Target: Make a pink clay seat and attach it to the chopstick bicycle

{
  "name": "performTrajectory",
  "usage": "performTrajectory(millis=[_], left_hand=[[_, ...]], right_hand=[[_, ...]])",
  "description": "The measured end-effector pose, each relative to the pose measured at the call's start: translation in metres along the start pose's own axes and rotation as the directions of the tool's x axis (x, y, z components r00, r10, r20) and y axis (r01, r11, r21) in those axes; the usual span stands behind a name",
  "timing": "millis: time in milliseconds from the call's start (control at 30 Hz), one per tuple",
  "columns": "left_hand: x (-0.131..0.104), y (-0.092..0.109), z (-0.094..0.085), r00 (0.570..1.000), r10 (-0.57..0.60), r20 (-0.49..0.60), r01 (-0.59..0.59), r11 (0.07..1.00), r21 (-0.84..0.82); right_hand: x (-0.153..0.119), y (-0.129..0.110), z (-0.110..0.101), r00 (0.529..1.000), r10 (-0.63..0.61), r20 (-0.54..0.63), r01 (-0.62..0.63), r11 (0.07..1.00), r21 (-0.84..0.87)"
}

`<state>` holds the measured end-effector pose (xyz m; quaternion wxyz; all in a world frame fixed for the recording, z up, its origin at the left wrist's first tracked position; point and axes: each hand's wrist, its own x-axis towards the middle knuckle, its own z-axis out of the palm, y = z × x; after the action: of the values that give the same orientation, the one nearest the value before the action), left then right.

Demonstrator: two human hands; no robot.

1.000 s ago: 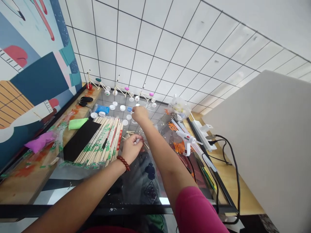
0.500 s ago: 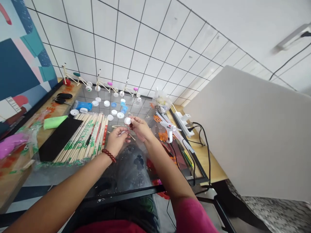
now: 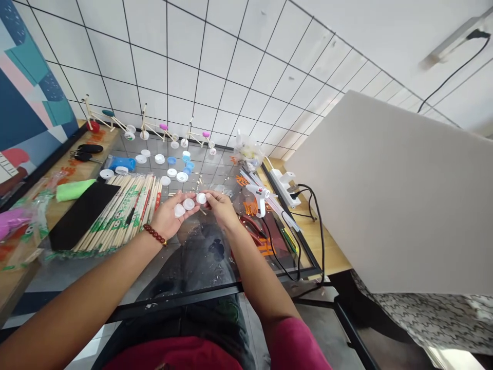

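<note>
My left hand (image 3: 171,215) is turned palm up, with two white bottle caps (image 3: 188,204) lying on its fingers. A beaded bracelet circles that wrist. Just to its right, my right hand (image 3: 221,208) pinches another white cap (image 3: 201,198) between thumb and fingers, at the left hand's fingertips. Beyond the hands, several white caps (image 3: 182,177) and blue caps (image 3: 188,168) lie on the glass table (image 3: 200,262). Small wood scraps lie near the fingers.
Wooden stick bicycles (image 3: 152,126) stand along the tiled wall. Bundled chopsticks (image 3: 123,216) and a black sheet (image 3: 82,216) are at left, beside a green roll (image 3: 75,189). On the right lie a glue gun (image 3: 260,198), red pliers (image 3: 252,228), cords and a power strip (image 3: 284,186).
My left hand has opened palm up, showing two caps on its fingers. My right hand still pinches a cap, now closer to the left fingertips. The camera view has shifted slightly.
</note>
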<state>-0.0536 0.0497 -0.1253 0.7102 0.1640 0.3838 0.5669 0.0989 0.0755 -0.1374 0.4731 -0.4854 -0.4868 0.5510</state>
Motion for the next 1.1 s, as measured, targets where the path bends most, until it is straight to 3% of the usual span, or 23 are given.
performTrajectory(millis=[167,433,700,900,1100], left_hand=[[-0.001,0.0,0.001,0.999,-0.013,0.039,0.011,0.998,0.057],[-0.003,0.005,0.003,0.999,-0.041,0.031,0.041,0.999,-0.028],[-0.001,0.0,-0.001,0.998,-0.013,0.055,0.012,1.0,0.01],[-0.001,-0.007,-0.001,0.998,0.018,0.061,-0.021,0.998,0.055],[-0.002,-0.013,-0.001,0.998,0.056,0.032,-0.059,0.995,0.08]], right_hand=[[0.0,0.008,0.006,0.998,-0.026,-0.051,0.021,0.994,-0.103],[-0.006,0.001,0.011,0.999,-0.008,-0.051,0.009,1.0,0.03],[-0.008,0.003,0.012,0.997,-0.034,-0.067,0.039,0.997,0.07],[0.01,-0.003,0.011,0.992,-0.108,-0.063,0.098,0.985,-0.142],[0.073,-0.028,0.042,0.993,-0.067,0.097,0.106,0.871,-0.479]])
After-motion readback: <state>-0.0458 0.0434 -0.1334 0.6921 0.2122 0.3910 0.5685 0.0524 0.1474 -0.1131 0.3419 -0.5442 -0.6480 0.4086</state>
